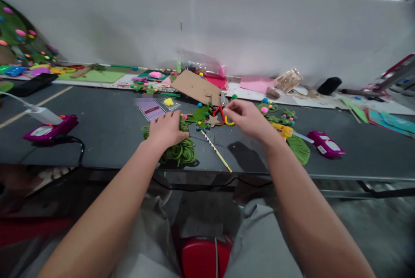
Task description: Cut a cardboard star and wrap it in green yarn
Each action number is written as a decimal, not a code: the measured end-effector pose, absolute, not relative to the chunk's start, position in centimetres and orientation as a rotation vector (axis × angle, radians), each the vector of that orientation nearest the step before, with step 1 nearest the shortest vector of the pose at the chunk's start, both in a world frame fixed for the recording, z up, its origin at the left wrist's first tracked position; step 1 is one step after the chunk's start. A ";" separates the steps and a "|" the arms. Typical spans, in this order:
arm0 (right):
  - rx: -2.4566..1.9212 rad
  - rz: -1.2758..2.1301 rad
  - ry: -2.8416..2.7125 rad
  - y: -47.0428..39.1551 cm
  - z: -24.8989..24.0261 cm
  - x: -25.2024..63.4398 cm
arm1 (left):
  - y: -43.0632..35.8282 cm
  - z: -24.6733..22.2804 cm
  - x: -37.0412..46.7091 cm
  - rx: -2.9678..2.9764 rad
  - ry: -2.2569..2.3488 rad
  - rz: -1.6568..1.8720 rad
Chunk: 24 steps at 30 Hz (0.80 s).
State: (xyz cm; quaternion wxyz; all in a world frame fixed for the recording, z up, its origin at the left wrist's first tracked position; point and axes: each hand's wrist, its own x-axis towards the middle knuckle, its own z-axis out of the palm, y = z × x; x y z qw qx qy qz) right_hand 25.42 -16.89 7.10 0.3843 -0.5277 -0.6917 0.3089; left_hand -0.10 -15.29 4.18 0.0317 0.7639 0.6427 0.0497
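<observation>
My left hand point(167, 131) lies palm down on a loose bundle of green yarn point(180, 152), fingers spread and thumb stretched out to the right. Fingers and thumb of my right hand point(248, 118) are pinched together above the table; what they hold, if anything, is too small to make out. Just left of that hand lie scissors point(221, 115) with red and yellow handles. A brown cardboard star point(213, 121) and green pieces with small pompoms point(198, 114) sit between my hands. Closer to me, a patterned pencil point(216, 151) rests at a slant on the dark table.
A yellow glue gun point(283, 130) lies beside a green yarn-wrapped leaf shape point(298, 149) and a purple power socket point(326, 144). Another purple socket point(50, 130) with a charger is at left. A phone point(149, 109) and brown cardboard point(196, 87) lie behind my hands.
</observation>
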 end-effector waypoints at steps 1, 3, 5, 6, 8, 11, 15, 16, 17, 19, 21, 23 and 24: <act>-1.466 0.622 -1.889 -17.1 6.9 25.7 | -15.2 4.3 -0.3 2.344 1.991 0.102; -1.683 0.493 -2.048 -17.5 6.6 26.4 | -15.1 4.4 -0.8 2.356 1.988 0.052; -1.786 0.713 -2.146 -18.0 6.4 27.1 | -15.2 4.4 -1.2 2.382 1.976 0.044; -1.750 0.886 -2.197 -18.2 6.4 27.3 | -15.2 4.3 -1.2 2.399 1.968 0.050; -1.511 1.142 -2.218 -18.6 6.8 27.7 | -15.3 4.2 -1.3 2.436 1.960 0.082; -1.054 1.105 -1.858 -19.0 7.8 28.0 | -15.5 4.0 -1.2 2.468 1.975 0.131; -0.760 1.014 -1.261 -18.7 8.4 28.4 | -15.8 4.1 -1.1 2.496 1.979 0.161; -0.795 1.002 -1.234 -18.5 8.2 28.5 | -15.9 4.1 -1.0 2.508 1.973 0.161; -0.879 0.968 -1.268 -18.4 7.9 28.6 | -15.9 4.1 -1.0 2.521 1.966 0.158; -1.157 0.797 -1.488 -18.1 7.2 28.4 | -15.9 4.1 -1.1 2.538 1.958 0.153; -1.496 0.541 -1.806 -18.0 6.5 28.1 | -15.8 4.1 -1.2 2.541 1.958 0.150; -1.833 0.359 -2.050 -18.2 6.1 27.8 | -15.8 4.2 -1.4 2.537 1.958 0.137; -1.969 0.363 -2.125 -18.3 6.1 27.8 | -15.8 4.2 -1.5 2.534 1.960 0.128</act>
